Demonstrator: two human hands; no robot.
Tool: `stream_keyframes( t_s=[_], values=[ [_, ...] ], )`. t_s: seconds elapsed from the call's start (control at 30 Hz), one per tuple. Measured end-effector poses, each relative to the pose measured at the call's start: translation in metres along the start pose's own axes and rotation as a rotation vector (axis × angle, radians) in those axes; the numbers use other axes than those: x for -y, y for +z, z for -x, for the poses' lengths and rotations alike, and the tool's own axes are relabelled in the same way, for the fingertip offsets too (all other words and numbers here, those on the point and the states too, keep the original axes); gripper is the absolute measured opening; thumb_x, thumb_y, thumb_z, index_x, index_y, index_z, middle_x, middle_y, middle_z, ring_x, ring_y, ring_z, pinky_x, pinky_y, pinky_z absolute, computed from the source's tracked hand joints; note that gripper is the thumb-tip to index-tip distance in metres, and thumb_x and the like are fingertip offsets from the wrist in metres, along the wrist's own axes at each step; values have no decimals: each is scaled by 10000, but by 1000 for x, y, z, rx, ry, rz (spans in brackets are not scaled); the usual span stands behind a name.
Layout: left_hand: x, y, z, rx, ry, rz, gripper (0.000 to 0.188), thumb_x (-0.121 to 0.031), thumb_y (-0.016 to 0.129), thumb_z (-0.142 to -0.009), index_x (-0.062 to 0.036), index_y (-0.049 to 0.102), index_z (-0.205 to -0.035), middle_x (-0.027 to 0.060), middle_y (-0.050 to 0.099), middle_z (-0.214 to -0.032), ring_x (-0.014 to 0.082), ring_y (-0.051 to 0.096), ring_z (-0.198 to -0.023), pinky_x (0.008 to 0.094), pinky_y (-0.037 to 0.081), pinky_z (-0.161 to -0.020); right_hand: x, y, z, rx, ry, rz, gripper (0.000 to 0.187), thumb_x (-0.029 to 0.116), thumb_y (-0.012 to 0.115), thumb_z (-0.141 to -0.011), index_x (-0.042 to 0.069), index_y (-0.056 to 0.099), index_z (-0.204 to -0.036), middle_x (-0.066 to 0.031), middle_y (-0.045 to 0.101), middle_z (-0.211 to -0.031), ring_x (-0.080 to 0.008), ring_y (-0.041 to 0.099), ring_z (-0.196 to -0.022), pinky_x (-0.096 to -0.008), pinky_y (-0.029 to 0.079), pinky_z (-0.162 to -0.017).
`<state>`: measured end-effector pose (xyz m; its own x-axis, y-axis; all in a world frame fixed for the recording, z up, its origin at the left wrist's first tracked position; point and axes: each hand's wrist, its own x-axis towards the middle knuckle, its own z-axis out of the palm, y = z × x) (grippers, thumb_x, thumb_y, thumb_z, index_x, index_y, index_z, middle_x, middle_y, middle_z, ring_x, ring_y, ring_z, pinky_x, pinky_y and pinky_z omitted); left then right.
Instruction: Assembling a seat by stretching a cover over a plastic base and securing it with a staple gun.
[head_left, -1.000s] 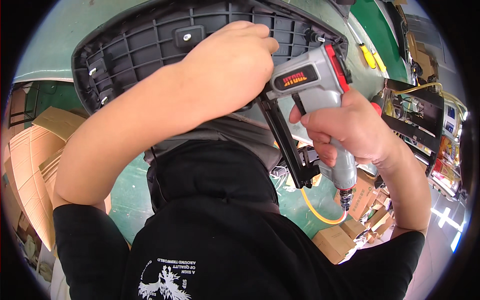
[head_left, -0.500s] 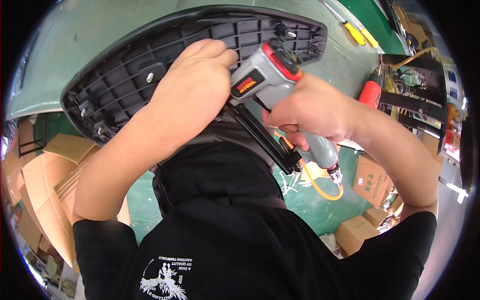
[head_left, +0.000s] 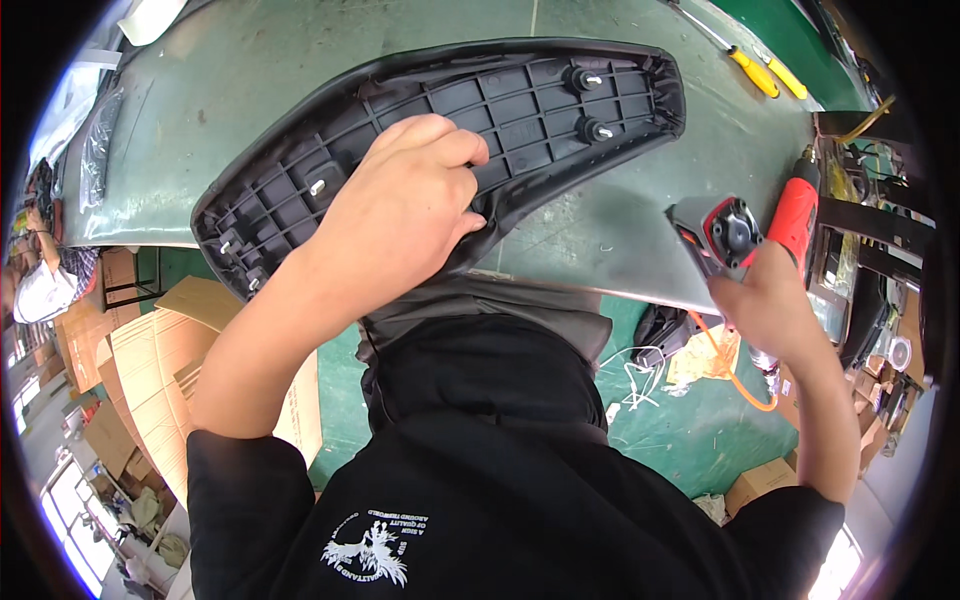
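Observation:
A black motorcycle seat [head_left: 530, 120] lies upside down on the green worktable, its ribbed plastic base facing up with several metal studs on it. Black cover material wraps over its rim. My left hand [head_left: 410, 195] is closed on the cover at the near edge, thumb and fingers pinching it around the middle of the seat. Off to the right, apart from the seat, my right hand [head_left: 768, 300] is wrapped round the handle of a grey and red air stapler [head_left: 718, 232]. Its magazine and trigger are mostly hidden from view. An orange air hose [head_left: 748, 392] hangs below the handle.
Two yellow-handled screwdrivers [head_left: 755, 74] lie at the far right of the worktable [head_left: 620, 225]. A red power tool [head_left: 796, 212] stands at its right edge beside a dark rack. Cardboard [head_left: 150, 375] is at the lower left. Clear plastic wrap [head_left: 98, 150] lies on the left.
My right hand has drawn the air stapler away from the seat's near edge to the right. My left hand keeps hold at the seat's near edge.

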<state>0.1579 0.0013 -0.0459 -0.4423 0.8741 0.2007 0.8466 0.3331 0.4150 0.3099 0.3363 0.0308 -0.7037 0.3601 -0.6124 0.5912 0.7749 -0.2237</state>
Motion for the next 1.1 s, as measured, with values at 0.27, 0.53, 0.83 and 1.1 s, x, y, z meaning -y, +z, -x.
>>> stream_keyframes(
  t_s=[0.27, 0.53, 0.83, 1.1],
  values=[
    [4, -5, -1, 5, -44, 30, 290, -131, 892, -807, 37, 661, -757, 125, 734, -1240, 365, 659, -1188, 476, 534, -1062, -40, 29, -18, -40, 41, -166, 183, 162, 725, -915, 5, 709, -1008, -136, 676, -703, -266, 672, -658, -444, 536, -679],
    [13, -25, 10, -393, -37, 215, 185, -109, 877, -899, -34, 722, -967, 116, 776, -1226, 362, 719, -1171, 434, 575, -1017, -31, 53, -13, -130, -92, -167, 137, 116, 718, -945, 0, 700, -1015, -107, 677, -681, -215, 676, -605, -414, 530, -614],
    [94, -91, 24, -162, -685, 165, 593, -497, 803, -952, 42, 767, -1196, 261, 787, -1102, 419, 751, -1074, 472, 579, -976, -49, 53, -18, -64, 18, -370, 364, 18, 664, -966, -19, 680, -1328, -51, 692, -762, -141, 666, -617, -326, 531, -575],
    [70, -65, 22, -265, -100, -460, 403, -346, 874, -894, -102, 763, -1195, 21, 698, -926, 283, 687, -767, 418, 533, -641, -7, 57, 10, -151, 191, -434, 190, 12, 647, -932, -30, 744, -1090, -84, 696, -729, -162, 673, -615, -355, 536, -571]
  ],
)
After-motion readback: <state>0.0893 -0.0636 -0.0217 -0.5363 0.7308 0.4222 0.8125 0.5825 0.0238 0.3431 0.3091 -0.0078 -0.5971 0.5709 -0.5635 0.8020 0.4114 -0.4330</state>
